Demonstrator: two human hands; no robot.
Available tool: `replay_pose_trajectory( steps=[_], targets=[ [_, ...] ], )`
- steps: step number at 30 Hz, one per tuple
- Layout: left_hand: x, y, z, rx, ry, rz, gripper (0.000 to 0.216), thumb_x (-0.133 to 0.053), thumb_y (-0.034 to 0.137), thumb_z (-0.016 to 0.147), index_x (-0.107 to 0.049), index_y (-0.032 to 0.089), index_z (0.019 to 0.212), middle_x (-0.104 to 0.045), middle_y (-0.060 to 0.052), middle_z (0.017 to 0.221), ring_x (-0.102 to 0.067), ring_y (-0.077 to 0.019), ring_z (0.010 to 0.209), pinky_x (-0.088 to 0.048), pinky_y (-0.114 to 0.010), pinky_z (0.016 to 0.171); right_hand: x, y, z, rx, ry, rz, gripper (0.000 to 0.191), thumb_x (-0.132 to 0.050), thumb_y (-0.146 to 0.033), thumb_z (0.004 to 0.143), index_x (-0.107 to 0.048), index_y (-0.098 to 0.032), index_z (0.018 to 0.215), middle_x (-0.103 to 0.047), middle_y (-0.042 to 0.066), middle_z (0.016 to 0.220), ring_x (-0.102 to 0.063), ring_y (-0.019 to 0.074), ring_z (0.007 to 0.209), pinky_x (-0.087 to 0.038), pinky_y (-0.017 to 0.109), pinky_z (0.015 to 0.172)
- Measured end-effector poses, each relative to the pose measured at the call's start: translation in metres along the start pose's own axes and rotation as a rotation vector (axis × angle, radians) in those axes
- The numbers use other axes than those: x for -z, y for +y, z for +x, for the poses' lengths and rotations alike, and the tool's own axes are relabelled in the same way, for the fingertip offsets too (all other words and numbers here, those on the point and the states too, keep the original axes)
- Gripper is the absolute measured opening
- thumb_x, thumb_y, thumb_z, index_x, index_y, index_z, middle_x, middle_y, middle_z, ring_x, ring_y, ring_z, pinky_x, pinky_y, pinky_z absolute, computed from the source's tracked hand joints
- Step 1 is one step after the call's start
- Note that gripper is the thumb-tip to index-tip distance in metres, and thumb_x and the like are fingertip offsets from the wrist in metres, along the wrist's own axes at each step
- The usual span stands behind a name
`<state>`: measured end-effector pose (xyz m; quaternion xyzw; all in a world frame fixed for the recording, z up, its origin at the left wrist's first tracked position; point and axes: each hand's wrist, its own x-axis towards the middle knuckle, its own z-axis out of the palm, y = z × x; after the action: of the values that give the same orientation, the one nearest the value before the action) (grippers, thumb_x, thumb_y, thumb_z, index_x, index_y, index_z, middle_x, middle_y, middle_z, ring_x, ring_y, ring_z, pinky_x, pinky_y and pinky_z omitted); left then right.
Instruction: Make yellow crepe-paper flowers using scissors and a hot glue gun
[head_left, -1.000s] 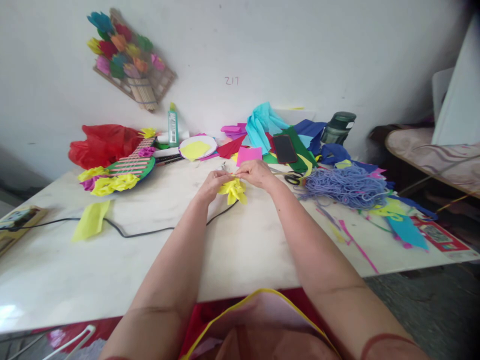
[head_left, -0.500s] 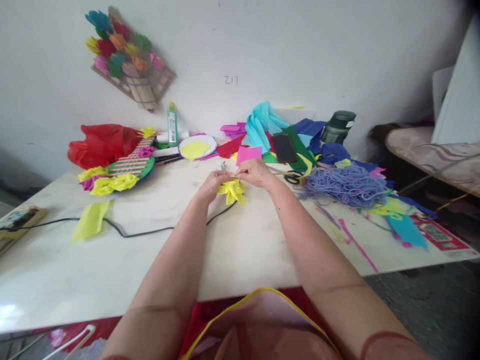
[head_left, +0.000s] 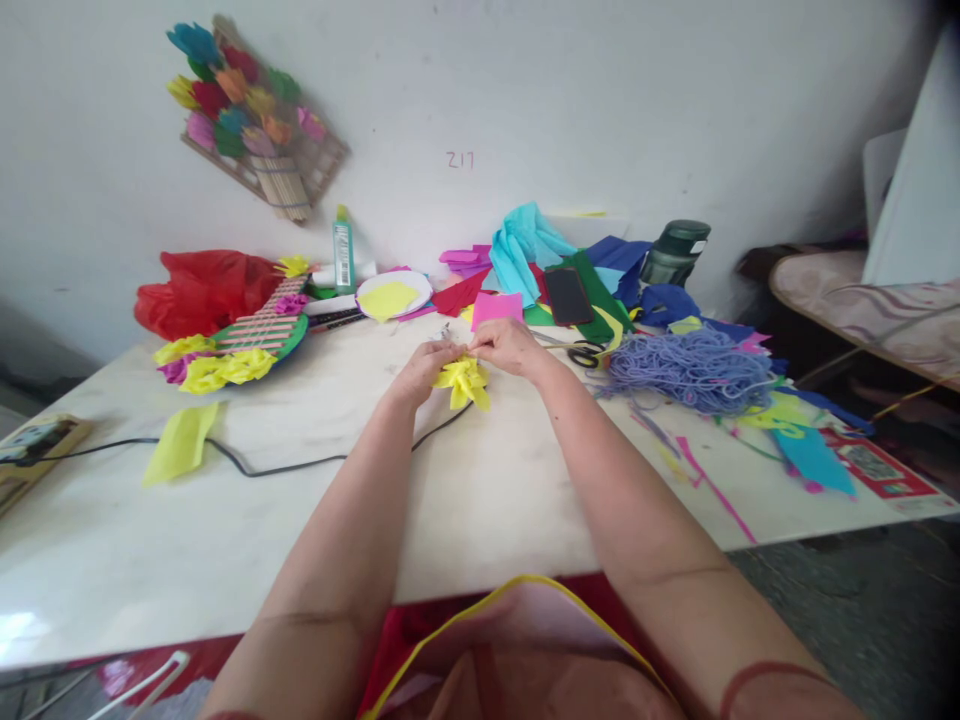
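Left fingers (head_left: 444, 351) and right fingers (head_left: 489, 339) seemingly pinch a yellow paper flower (head_left: 466, 382).

There are one left hand (head_left: 429, 370), one right hand (head_left: 506, 345) and, between them, one yellow paper flower (head_left: 465, 381). There are also one phone (head_left: 568, 296), one plate (head_left: 426, 290), one green bottle (head_left: 343, 258) and one flask (head_left: 673, 255).

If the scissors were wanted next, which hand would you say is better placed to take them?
Probably the right hand: the scissors lie on its side, while the left hand is farther away. Both hold the yellow flower.
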<state>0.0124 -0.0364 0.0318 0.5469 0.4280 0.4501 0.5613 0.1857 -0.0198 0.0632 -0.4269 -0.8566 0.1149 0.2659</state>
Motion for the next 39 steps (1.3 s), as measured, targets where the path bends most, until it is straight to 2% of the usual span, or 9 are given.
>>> replay_pose_trajectory(
  steps=[19,25,32,39],
  targets=[
    [0.004,-0.001,-0.002,0.015,-0.029,0.017,0.039,-0.082,0.047,0.055,-0.063,0.015,0.065,-0.056,0.001,0.055,-0.049,-0.0099,0.048,-0.033,-0.024,0.048,-0.005,0.01,0.001,-0.022,-0.015,0.194,0.014,-0.063,-0.018,0.079,-0.077,-0.014,0.078,-0.071,0.003,0.076,-0.059,0.0126,0.073,-0.041,0.023,0.068],
    [0.006,-0.004,0.0,0.027,-0.044,0.015,0.036,-0.083,0.042,0.056,-0.063,0.014,0.068,-0.058,0.001,0.056,-0.051,-0.0105,0.049,-0.036,-0.024,0.049,0.004,0.009,-0.003,-0.042,-0.099,0.103,0.022,-0.058,-0.024,0.085,-0.078,-0.014,0.089,-0.074,0.004,0.085,-0.061,0.0143,0.079,-0.04,0.023,0.069],
    [0.007,-0.007,0.001,0.019,-0.064,0.0,0.035,-0.084,0.04,0.056,-0.064,0.013,0.069,-0.058,0.001,0.056,-0.051,-0.0105,0.049,-0.036,-0.024,0.049,0.014,0.001,-0.008,-0.104,-0.189,0.017,0.026,-0.057,-0.029,0.087,-0.079,-0.016,0.091,-0.073,0.003,0.08,-0.06,0.0141,0.074,-0.038,0.023,0.066],
    [0.01,-0.009,0.003,0.015,-0.076,-0.027,0.037,-0.085,0.04,0.055,-0.066,0.013,0.071,-0.06,0.0,0.058,-0.052,-0.0105,0.05,-0.036,-0.024,0.05,0.016,-0.003,-0.008,-0.128,-0.212,-0.035,0.028,-0.054,-0.027,0.089,-0.078,-0.015,0.097,-0.075,0.004,0.085,-0.062,0.0139,0.078,-0.039,0.021,0.066]
  ],
)
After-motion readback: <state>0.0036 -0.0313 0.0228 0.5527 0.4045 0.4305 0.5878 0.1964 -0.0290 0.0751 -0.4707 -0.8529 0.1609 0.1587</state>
